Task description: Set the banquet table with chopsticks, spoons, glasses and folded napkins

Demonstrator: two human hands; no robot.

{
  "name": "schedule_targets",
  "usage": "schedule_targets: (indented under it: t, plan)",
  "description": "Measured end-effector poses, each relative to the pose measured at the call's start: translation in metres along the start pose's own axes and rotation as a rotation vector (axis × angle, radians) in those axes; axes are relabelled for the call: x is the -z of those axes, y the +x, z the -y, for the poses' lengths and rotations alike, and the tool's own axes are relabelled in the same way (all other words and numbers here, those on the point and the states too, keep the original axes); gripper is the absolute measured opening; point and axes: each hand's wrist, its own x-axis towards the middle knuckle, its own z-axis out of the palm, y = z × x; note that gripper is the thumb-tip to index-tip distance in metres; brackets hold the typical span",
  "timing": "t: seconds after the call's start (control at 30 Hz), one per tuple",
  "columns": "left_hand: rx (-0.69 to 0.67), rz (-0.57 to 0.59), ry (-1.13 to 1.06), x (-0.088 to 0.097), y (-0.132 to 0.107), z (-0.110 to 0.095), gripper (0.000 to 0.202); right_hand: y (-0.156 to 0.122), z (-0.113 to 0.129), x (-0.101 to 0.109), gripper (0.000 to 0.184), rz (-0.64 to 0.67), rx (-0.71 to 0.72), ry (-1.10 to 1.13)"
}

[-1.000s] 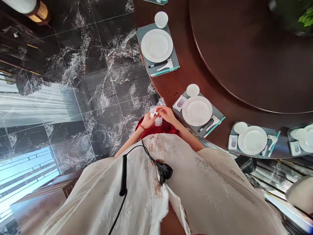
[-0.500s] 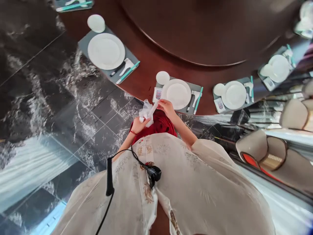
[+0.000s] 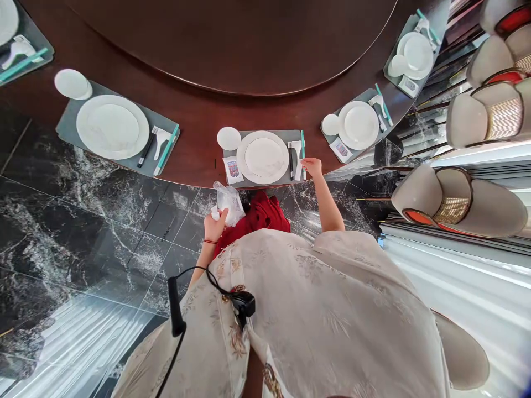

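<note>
My left hand (image 3: 214, 226) is shut on a crumpled clear plastic wrapper (image 3: 228, 202), with a small white piece (image 3: 214, 213) showing at its lower left. My right hand (image 3: 312, 167) is apart from it, at the table edge. Its fingertips are at the lower end of a teal chopstick (image 3: 303, 148) on a grey place mat (image 3: 262, 138). A white spoon (image 3: 297, 157) and a dark utensil (image 3: 291, 163) lie just left of that chopstick. Whether my right hand grips anything is hard to see.
A white plate (image 3: 263, 157), small bowl (image 3: 228, 138) and printed packet (image 3: 233, 169) share the mat. Other settings line the dark wooden table (image 3: 194, 124) around a turntable (image 3: 232, 44). Below is black marble floor (image 3: 103, 204); beige chairs (image 3: 452, 202) stand at right.
The view has swung, so the table settings sit in new places. My hands have parted: the right went from the wrapper to the teal chopstick, and the white strip between them no longer shows.
</note>
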Motion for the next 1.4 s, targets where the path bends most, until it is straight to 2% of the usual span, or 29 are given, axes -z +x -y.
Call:
schedule_targets:
  t: [0.1,0.2,0.33,0.5,0.67,0.83,1.0,1.13,1.2,1.27,1.33,1.4]
  plan:
    - [0.013,-0.031,-0.018,0.001,-0.002,0.002,0.039,0.016,-0.011,-0.007,0.020,0.028,-0.095,-0.063]
    - [0.003,-0.065,-0.026,0.000,-0.007,0.006,0.041,0.026,-0.014,-0.016,0.021,0.025,-0.137,-0.168]
    - [0.052,-0.099,-0.044,-0.005,-0.016,0.005,0.039,0.031,-0.009,-0.032,0.017,-0.020,-0.102,-0.436]
    - [0.059,-0.133,-0.060,-0.014,-0.023,-0.001,0.040,0.019,-0.010,-0.048,0.019,0.038,-0.043,-0.600]
    - [0.055,-0.157,-0.086,-0.017,-0.022,0.003,0.042,-0.006,-0.029,-0.045,0.025,0.079,-0.079,-0.806]
    - [0.068,-0.186,-0.144,-0.020,-0.022,0.004,0.042,-0.016,-0.036,-0.042,0.029,0.107,-0.096,-0.839]
    - [0.045,-0.202,-0.196,-0.028,-0.024,0.000,0.040,-0.016,-0.026,-0.030,0.026,0.128,-0.120,-0.862]
    - [0.054,-0.257,-0.293,-0.031,-0.019,-0.004,0.040,-0.017,0.002,-0.028,0.029,0.116,-0.049,-0.900]
    - [0.056,-0.266,-0.369,-0.027,-0.014,-0.006,0.039,-0.026,0.028,-0.046,0.031,0.121,0.120,-0.845]
    - [0.048,-0.232,-0.442,-0.019,-0.010,-0.007,0.036,-0.051,0.063,-0.081,0.032,0.202,0.362,-0.693]
    - [0.023,-0.164,-0.499,-0.007,-0.007,-0.006,0.033,-0.095,0.099,-0.128,0.033,0.409,0.589,-0.486]
    - [-0.019,-0.082,-0.543,0.006,-0.005,-0.003,0.029,-0.152,0.131,-0.177,0.033,0.736,0.748,-0.319]
